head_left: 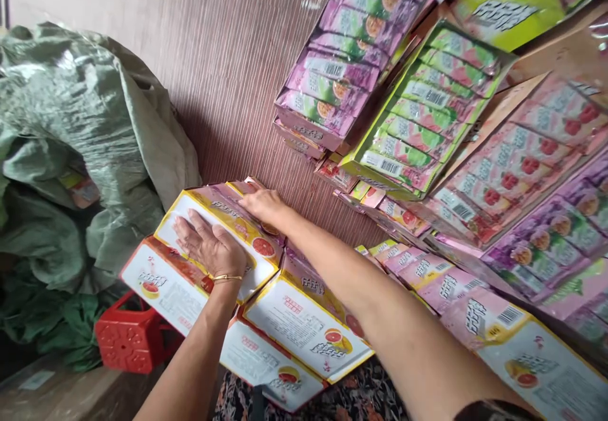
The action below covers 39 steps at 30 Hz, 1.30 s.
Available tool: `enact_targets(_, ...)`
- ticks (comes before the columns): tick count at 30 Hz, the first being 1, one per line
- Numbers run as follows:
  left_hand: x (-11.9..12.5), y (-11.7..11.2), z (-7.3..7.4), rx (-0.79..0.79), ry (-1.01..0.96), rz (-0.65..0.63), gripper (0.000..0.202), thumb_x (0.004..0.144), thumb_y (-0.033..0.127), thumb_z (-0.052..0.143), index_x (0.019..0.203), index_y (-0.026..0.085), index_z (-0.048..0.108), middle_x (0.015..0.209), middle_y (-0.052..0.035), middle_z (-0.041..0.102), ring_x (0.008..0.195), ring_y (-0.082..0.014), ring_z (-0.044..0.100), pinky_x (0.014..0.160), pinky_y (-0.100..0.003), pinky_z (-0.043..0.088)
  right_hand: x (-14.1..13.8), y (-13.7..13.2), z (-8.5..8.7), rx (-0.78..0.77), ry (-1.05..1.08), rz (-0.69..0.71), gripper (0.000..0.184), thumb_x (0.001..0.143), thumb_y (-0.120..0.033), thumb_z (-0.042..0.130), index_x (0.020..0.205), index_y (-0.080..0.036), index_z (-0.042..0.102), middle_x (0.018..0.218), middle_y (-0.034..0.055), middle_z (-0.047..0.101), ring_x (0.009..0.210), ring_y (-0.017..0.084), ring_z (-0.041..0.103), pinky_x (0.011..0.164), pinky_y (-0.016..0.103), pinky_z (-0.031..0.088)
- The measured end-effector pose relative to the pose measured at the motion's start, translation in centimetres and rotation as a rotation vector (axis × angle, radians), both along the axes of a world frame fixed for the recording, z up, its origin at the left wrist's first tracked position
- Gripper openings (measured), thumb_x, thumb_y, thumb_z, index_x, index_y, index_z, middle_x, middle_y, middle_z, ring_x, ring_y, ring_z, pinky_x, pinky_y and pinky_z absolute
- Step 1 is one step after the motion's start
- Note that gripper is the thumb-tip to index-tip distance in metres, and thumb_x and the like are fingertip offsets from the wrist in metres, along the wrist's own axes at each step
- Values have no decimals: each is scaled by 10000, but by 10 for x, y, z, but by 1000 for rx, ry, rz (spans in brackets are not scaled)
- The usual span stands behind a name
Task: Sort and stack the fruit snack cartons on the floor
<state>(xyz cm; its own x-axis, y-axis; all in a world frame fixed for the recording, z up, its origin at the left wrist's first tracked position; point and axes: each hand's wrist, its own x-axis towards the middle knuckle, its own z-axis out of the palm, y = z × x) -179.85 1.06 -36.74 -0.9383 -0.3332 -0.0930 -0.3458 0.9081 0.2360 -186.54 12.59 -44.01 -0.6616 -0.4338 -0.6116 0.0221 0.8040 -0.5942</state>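
My left hand (211,247) lies flat, fingers stretched out, against the white side of a grapefruit-printed snack box (261,288). A thin bangle circles that wrist. My right hand (263,207) is bent over the far edge of the same group of boxes, its fingertips partly hidden. Beside that box are a white-and-yellow snack box (294,320), an orange-edged box (161,285) and another orange-edged box (270,361) nearer to me. All are pressed together in a block close to my body.
On the right stand stacked display boxes: purple passion-fruit packs (342,60), green packs (427,111) and pink raspberry packs (517,161). More grapefruit boxes (536,345) stand at lower right. At left are large grey-green sacks (95,123) and a red plastic stool (130,339).
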Motion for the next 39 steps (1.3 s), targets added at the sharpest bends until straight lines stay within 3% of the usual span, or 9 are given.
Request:
enact_targets(4, 0, -1, 0, 14, -15, 31, 634, 933, 315, 345, 1526, 94, 321, 1636, -181, 164, 1531, -291, 69, 1238, -544, 51, 70, 67, 19, 86, -57, 148, 485, 1052, -444, 278, 1106, -185, 684, 1052, 132, 723, 1046, 289, 667, 851, 387, 506)
enact_targets(7, -2, -1, 2, 30, -24, 30, 652, 922, 301, 363, 1535, 90, 296, 1637, -179, 161, 1529, -297, 71, 1239, -548, 47, 78, 105, 21, 188, -152, 113, 470, 1048, -425, 296, 1056, -184, 699, 1019, 127, 730, 1014, 284, 681, 830, 369, 506)
enact_targets(10, -3, 0, 2, 11, -15, 12, 640, 947, 312, 330, 1529, 48, 294, 1628, -213, 160, 1525, -317, 85, 1242, -548, 57, 35, 77, -12, 204, -126, -187, 541, 1057, -447, 194, 1123, -214, 677, 1074, 108, 719, 1007, 251, 680, 804, 337, 513)
enact_targets(15, -1, -2, -3, -42, -5, -1, 637, 975, 355, 315, 1534, 52, 281, 1624, -216, 175, 1522, -313, 117, 1245, -557, 105, 4, 4, -73, 22, -37, -63, 439, 1050, -423, 294, 1192, -218, 656, 1195, 123, 678, 1135, 254, 621, 898, 377, 500)
enact_targets(22, -2, -2, -3, -38, 33, -31, 658, 957, 362, 314, 1515, 13, 313, 1602, -250, 207, 1505, -371, 151, 1231, -596, 131, 95, 108, -47, 197, -185, 7, 458, 1052, -417, 284, 1092, -189, 679, 1046, 121, 724, 1034, 271, 672, 852, 378, 508)
enact_targets(26, -2, -3, -4, -66, 22, -65, 657, 988, 414, 285, 1542, 62, 273, 1610, -231, 197, 1507, -372, 148, 1240, -595, 135, 33, 77, -88, 164, -147, -204, 489, 1052, -433, 249, 1140, -205, 672, 1143, 124, 700, 1073, 249, 656, 911, 380, 498)
enact_targets(31, 3, -13, -13, -97, 87, -146, 704, 974, 485, 275, 1548, 76, 266, 1620, -184, 210, 1507, -333, 167, 1265, -501, 117, -1, 1, -144, -25, -81, -57, 450, 1053, -388, 296, 1203, -160, 654, 1227, 157, 657, 1170, 259, 597, 969, 420, 478)
enact_targets(36, 2, -12, -10, -89, 36, -125, 739, 972, 507, 257, 1547, 42, 252, 1623, -203, 188, 1518, -307, 138, 1272, -455, 94, 75, 57, -126, 7, -81, 134, 471, 1057, -384, 292, 1095, -143, 695, 1043, 145, 716, 1027, 282, 659, 852, 411, 509)
enact_targets(39, 1, -10, -8, -62, 47, -107, 777, 954, 526, 263, 1530, 4, 274, 1613, -228, 195, 1513, -327, 142, 1264, -449, 88, 81, 93, -123, 111, -116, 117, 472, 1050, -398, 312, 1029, -150, 712, 974, 137, 726, 960, 281, 680, 824, 408, 516)
